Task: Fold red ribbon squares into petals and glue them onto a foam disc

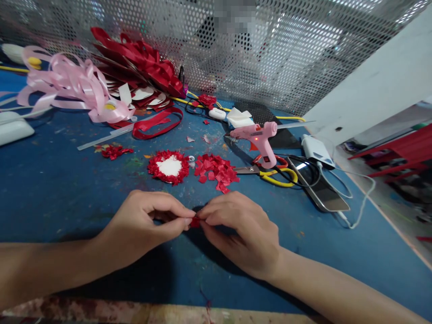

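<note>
My left hand (151, 216) and my right hand (241, 229) meet fingertip to fingertip near the front of the table. Between them they pinch a small red paper piece (195, 222), mostly covered by the fingers. Just beyond lies a round white disc (170, 166) whose edge is ringed with crumpled red bits. A loose pile of red paper squares (216, 171) sits to its right, with a small googly eye (191, 159) between the two. A pink glue gun (258, 137) with its light on stands behind, near scissors (278, 176) with yellow and red handles.
Pink ribbon (67, 85) and a stack of red pieces (141, 63) occupy the back left. A red ribbon loop (158, 123) and a clear glue stick (104, 138) lie before them. At right are a phone (319, 184), a white power bank (317, 150) and cables. Perforated metal (189, 40) borders the back.
</note>
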{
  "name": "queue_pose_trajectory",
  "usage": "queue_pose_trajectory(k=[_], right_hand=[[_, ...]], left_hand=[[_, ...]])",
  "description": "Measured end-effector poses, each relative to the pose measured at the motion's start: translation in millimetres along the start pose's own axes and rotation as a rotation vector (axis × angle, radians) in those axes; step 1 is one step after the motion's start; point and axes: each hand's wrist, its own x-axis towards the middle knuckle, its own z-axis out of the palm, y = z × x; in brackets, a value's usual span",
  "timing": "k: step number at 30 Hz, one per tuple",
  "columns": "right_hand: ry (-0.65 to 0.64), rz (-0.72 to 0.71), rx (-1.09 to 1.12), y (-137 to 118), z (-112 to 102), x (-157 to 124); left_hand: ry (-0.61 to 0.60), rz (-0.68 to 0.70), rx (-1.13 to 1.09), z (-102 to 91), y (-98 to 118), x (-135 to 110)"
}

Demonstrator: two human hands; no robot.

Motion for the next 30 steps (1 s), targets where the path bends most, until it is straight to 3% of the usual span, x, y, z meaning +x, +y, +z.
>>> queue_pose_trajectory(k=[5,15,30], right_hand=[[-0.003,0.026,0.008,-1.5,-0.1,-0.9],[-0.017,0.103,0.016,-4.5,-1.5,-2.3],[-0.026,0.098,0.007,-7.3,0.6,-4.1]], left_hand=[[0.0,0.043,-0.003,1.2,-5.1,1.0],[0.027,0.423,0.289,-1.5,-7.7,-4.4],[0.072,0.466,0.323,-2.5,-9.2,-5.2]])
